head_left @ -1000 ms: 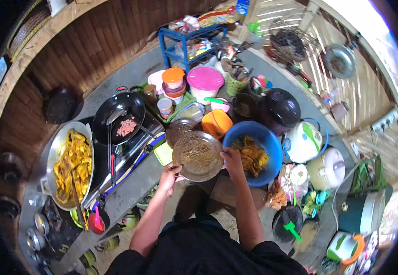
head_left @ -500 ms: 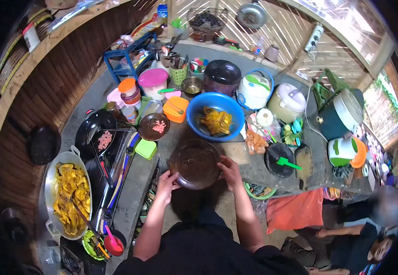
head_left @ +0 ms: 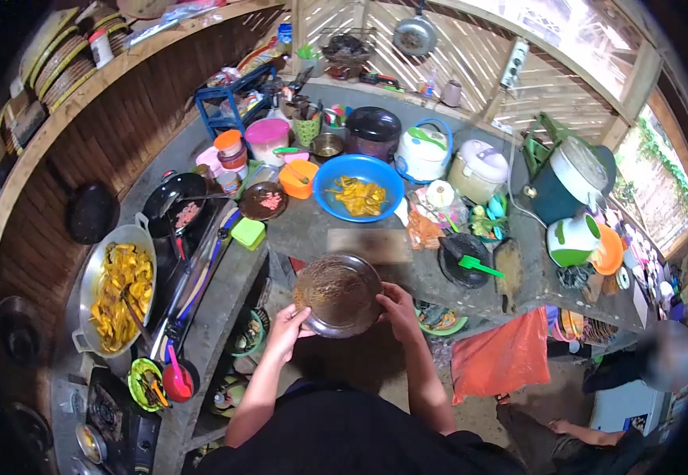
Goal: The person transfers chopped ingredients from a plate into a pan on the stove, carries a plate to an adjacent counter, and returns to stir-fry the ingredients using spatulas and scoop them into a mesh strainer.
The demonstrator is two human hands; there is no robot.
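Observation:
My left hand (head_left: pixel 287 332) is closed on the left rim of a round dark brown plate (head_left: pixel 338 293), with the thumb on top. On the opposite rim, my right hand (head_left: pixel 399 311) grips the same plate. Its surface looks wet and smeared, and nothing lies on it. I have it in front of my body, just off the near edge of the counter. Beyond it stands a blue basin (head_left: pixel 322 195) with yellow-coated meat pieces (head_left: pixel 360 196) inside. A cutting board (head_left: pixel 369 246) lies between the basin and the plate.
At left, a large metal pan (head_left: pixel 82 297) holds yellow food beside a black wok (head_left: pixel 168 190). A stone mortar (head_left: pixel 456 265) with a green spatula (head_left: pixel 480 265) sits right of centre. Two rice cookers line the back. Another person's arm (head_left: pixel 589 434) shows at lower right.
The view has shifted, so the counter sits differently in it. The plate's surface now catches light, showing a wet smear. Both hands keep their hold on it.

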